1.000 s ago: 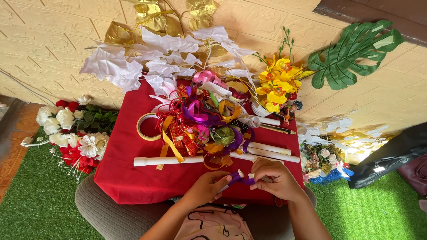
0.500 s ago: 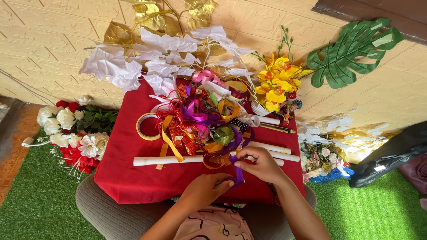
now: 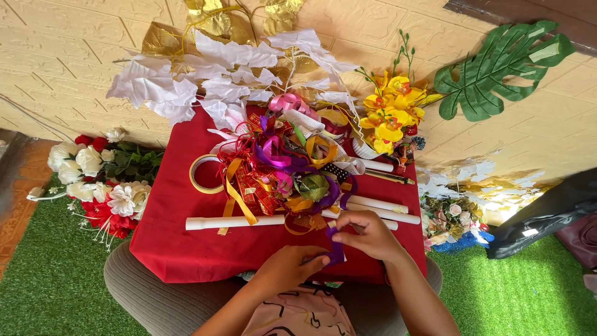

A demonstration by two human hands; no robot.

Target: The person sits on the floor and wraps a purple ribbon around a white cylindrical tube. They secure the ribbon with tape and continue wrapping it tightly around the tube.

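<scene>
Both hands pinch a purple ribbon (image 3: 336,249) at the near edge of the red cloth (image 3: 180,249): the left hand (image 3: 287,269) low, the right hand (image 3: 368,234) seemingly higher, beside 1 white tube (image 3: 236,221). Best kept taut, clear of the ribbon heap (image 3: 292,168).

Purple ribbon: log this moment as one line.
left hand: pinching purple ribbon | right hand: gripping same ribbon | surface: red cloth | nearby: white tube

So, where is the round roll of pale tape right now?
In the head view, the round roll of pale tape lies flat on the red cloth, left of the ribbon pile, above the white tube.
</scene>
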